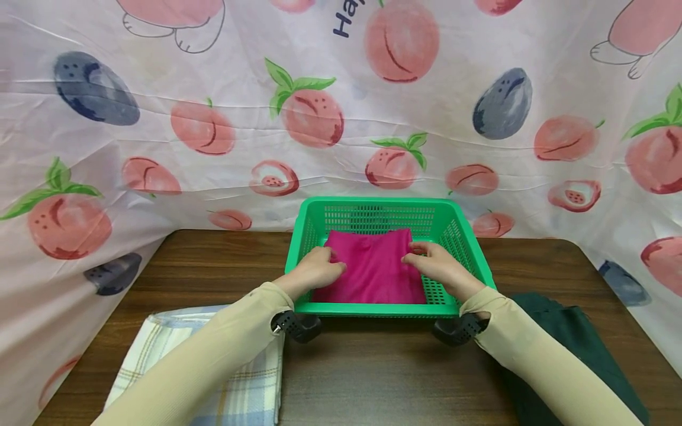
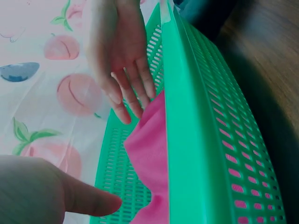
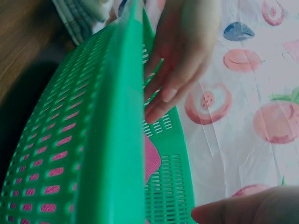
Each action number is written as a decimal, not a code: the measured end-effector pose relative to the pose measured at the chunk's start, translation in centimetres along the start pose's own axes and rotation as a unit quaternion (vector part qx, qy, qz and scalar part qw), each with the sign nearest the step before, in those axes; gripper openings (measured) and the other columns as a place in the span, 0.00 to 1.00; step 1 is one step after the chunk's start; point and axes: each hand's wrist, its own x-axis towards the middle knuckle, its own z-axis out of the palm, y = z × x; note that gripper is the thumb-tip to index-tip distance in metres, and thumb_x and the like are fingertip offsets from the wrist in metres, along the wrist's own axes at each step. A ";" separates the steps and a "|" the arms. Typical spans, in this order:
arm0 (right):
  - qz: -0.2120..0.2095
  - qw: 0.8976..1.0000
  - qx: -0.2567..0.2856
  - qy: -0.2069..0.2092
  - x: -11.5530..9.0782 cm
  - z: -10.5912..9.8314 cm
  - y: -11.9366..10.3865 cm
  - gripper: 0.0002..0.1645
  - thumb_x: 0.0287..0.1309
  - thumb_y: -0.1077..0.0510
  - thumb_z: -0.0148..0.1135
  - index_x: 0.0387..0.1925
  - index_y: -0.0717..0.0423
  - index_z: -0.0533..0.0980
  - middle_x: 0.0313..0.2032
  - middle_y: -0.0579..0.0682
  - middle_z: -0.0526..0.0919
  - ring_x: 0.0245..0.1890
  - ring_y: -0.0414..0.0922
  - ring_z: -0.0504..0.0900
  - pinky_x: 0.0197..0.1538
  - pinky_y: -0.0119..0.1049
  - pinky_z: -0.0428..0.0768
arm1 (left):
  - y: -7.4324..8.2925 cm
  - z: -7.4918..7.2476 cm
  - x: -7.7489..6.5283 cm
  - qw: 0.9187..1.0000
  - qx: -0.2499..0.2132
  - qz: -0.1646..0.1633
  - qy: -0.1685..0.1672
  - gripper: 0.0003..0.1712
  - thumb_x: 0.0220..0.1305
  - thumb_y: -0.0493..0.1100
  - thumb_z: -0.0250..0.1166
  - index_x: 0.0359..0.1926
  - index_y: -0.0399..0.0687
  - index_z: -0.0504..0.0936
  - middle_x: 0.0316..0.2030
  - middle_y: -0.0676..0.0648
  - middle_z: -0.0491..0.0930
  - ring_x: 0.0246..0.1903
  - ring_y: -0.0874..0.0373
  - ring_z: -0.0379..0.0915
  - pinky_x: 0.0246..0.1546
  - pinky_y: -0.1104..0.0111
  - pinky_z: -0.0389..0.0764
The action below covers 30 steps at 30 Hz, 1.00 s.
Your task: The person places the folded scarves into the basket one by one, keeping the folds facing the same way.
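Observation:
A bright pink cloth lies folded inside a green slotted plastic basket. My left hand is over the basket's left side, beside the cloth's left edge, fingers loosely bent. Over the cloth's right edge is my right hand, its thumb pointing inward. In the left wrist view, the fingers of the right hand hang relaxed by a raised fold of the pink cloth. The right wrist view has the left hand with loose fingers above the basket. Neither hand visibly grips the cloth; whether fingertips touch it is unclear.
On the wooden table, a folded plaid cloth lies at the left, partly beneath my left sleeve. A dark green cloth lies at the right, partly under the right sleeve. A fruit-printed sheet hangs behind the table.

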 end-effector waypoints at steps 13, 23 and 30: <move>0.009 0.998 0.039 -0.054 0.3 0.6 0.5 0.32 0.70 0.58 0.45 0.69 0.70 0.54 0.63 0.68 0.66 0.61 0.60 0.69 0.61 0.47 0.73 | -0.1 0.8 -0.3 0.999 -0.010 -0.020 -0.039 0.24 0.70 0.44 0.51 0.60 0.32 0.71 0.58 0.37 0.73 0.56 0.46 0.69 0.59 0.55 0.70; 0.016 0.996 0.049 -0.073 0.1 0.7 0.5 0.35 0.70 0.57 0.47 0.71 0.67 0.51 0.68 0.67 0.60 0.66 0.63 0.63 0.64 0.51 0.69 | -0.2 1.1 -0.4 0.996 -0.044 -0.043 -0.066 0.31 0.69 0.50 0.55 0.64 0.34 0.67 0.61 0.38 0.69 0.63 0.43 0.63 0.64 0.51 0.65; -0.014 0.998 0.041 -0.047 -0.8 0.2 1.0 0.34 0.69 0.56 0.48 0.71 0.64 0.53 0.67 0.66 0.63 0.65 0.60 0.66 0.65 0.52 0.68 | -1.0 0.9 -1.5 0.998 -0.060 -0.002 -0.037 0.30 0.69 0.49 0.54 0.66 0.35 0.66 0.64 0.37 0.68 0.64 0.41 0.61 0.64 0.50 0.64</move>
